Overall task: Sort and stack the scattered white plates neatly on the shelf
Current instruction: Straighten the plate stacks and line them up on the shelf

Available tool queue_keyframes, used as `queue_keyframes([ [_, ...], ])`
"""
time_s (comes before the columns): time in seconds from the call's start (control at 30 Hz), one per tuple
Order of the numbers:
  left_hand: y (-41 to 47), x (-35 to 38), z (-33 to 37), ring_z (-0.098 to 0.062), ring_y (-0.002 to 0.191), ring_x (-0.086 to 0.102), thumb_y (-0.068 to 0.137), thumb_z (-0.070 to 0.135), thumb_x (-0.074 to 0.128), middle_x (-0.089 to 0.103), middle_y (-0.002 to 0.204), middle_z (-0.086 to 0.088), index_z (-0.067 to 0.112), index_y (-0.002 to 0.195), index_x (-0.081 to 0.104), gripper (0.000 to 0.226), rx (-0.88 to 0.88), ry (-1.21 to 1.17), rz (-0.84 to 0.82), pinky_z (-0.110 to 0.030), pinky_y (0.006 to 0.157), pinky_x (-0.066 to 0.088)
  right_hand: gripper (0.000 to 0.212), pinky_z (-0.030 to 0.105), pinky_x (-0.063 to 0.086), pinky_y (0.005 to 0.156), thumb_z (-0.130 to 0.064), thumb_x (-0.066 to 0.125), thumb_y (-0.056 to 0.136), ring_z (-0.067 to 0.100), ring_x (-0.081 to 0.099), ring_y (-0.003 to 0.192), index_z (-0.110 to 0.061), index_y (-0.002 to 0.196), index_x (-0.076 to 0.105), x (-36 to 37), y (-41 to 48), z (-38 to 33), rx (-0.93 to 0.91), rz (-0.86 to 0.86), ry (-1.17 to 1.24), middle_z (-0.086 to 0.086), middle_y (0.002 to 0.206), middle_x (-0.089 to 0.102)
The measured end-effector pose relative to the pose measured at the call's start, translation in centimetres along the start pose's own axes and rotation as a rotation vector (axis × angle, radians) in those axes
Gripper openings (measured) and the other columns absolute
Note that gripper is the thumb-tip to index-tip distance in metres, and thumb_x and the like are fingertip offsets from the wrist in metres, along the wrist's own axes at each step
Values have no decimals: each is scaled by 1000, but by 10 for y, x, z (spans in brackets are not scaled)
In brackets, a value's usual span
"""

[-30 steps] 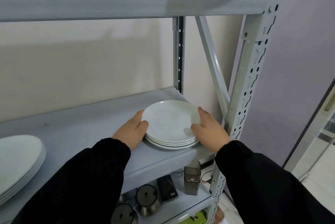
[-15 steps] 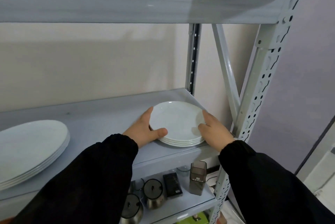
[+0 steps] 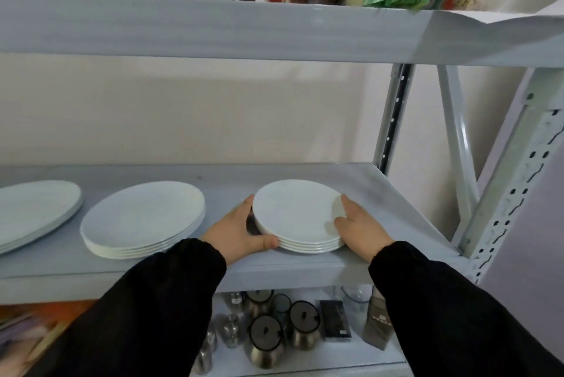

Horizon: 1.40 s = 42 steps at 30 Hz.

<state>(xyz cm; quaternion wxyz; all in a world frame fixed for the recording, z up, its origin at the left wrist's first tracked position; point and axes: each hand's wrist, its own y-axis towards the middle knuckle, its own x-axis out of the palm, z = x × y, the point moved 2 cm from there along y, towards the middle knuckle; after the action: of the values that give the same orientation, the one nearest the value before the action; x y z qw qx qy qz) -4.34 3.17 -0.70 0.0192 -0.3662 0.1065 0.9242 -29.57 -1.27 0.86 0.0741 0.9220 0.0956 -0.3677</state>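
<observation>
My hands bracket a small stack [image 3: 297,218] of white plates on the grey shelf [image 3: 290,270]: left hand [image 3: 236,231] cupped open against the stack's left rim, thumb pressed to its lower edge, right hand [image 3: 360,228] curled over the right rim with the thumb resting on the top plate. I judge both are gripping the stack from the sides, not merely touching it, though I cannot tell whether it is off the shelf. The stack sits near the shelf's front edge, towards the right post [image 3: 512,193]. A wider stack [image 3: 142,219] lies just beside my left hand, and a third [image 3: 33,213] sits at far left.

The risk, as I read it: the plates are smooth and held only by their rims, so uneven squeeze or a quick slide could shear the upper ones off line, or nudge the whole stack past the front edge onto the lidded pots [image 3: 265,343] below. Moving left, my knuckles could clip the neighbouring stack.
</observation>
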Motion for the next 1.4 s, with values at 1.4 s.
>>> queue_keyframes([
  [1.4, -33, -23, -25, -15, 117, 56, 73, 66, 68, 56, 137, 8, 44, 148, 22, 90, -94, 200, 124, -27, 93, 43, 94, 12, 40, 80, -70, 83, 47, -7, 53, 108, -38, 125, 41, 15, 0, -5, -253, -96, 82, -30, 119, 56],
])
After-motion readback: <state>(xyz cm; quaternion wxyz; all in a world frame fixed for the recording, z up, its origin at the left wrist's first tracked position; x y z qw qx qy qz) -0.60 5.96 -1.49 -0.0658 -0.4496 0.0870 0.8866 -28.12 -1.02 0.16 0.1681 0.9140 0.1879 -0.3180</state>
